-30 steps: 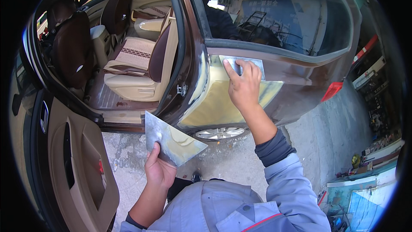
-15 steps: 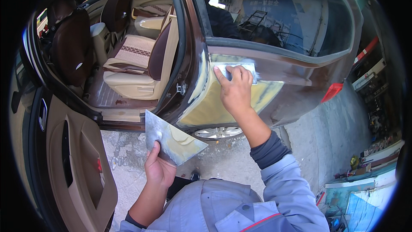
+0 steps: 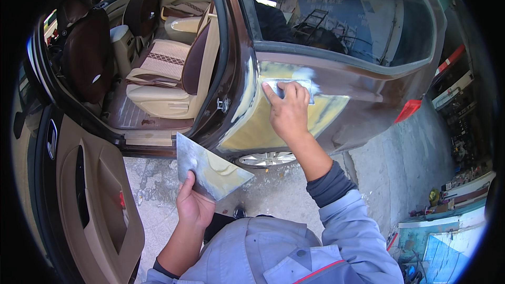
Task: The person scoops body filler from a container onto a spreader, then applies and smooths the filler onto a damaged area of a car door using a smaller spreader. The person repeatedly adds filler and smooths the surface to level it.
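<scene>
The car body (image 3: 368, 89) is dark brown, with a wide patch of pale yellow filler (image 3: 263, 121) smeared across the rear panel. The scraper (image 3: 286, 87) pressed on it is silvery grey. The metal board (image 3: 208, 165) is dull grey with a yellowish smear. The seat (image 3: 158, 79) is beige and brown, its cover (image 3: 165, 58) cream with a dark patterned band. The door lining (image 3: 100, 205) is tan. The jacket (image 3: 294, 252) is light grey-blue with a red stripe; the cuff (image 3: 329, 184) beneath is dark grey. The reflector (image 3: 409, 110) is red.
</scene>
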Demonstrator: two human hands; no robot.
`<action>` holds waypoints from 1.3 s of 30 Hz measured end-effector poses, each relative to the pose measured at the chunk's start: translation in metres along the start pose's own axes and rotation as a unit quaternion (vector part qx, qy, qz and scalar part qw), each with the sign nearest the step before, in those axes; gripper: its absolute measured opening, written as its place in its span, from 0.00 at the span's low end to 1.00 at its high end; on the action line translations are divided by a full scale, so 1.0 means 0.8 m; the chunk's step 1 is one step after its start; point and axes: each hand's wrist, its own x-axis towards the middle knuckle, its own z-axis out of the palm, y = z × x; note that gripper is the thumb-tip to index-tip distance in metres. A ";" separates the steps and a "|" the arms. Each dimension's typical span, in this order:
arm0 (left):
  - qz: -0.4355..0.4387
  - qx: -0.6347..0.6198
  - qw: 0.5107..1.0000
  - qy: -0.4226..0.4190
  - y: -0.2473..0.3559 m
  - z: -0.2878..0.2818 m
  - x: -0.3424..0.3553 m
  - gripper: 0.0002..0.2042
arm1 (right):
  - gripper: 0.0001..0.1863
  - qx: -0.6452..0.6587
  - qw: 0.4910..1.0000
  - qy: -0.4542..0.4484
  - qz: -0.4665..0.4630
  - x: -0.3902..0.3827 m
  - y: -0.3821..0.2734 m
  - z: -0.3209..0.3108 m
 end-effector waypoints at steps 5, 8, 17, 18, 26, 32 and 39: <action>0.005 0.015 1.000 0.000 0.000 -0.001 0.000 0.22 | 0.27 0.010 1.000 -0.013 0.007 -0.004 0.000 -0.003; 0.003 0.015 1.000 -0.001 0.000 0.000 -0.001 0.22 | 0.27 0.023 1.000 -0.011 0.011 -0.005 -0.001 -0.005; -0.001 -0.001 1.000 0.001 0.003 0.004 -0.007 0.20 | 0.26 0.038 0.998 -0.039 0.029 -0.010 -0.003 -0.012; 0.000 0.000 1.000 0.003 0.003 0.004 -0.008 0.20 | 0.26 0.038 0.998 -0.041 0.030 -0.012 -0.003 -0.011; 0.013 0.020 1.000 0.008 0.002 -0.002 -0.013 0.22 | 0.29 0.032 0.998 -0.037 0.038 -0.040 -0.006 -0.008; 0.012 0.023 1.000 0.017 0.002 -0.003 -0.015 0.21 | 0.32 0.002 0.999 0.047 0.021 -0.041 0.034 -0.028; 0.008 0.035 0.999 -0.005 -0.005 0.001 -0.012 0.22 | 0.35 -0.041 0.994 0.093 -0.028 -0.003 0.065 -0.030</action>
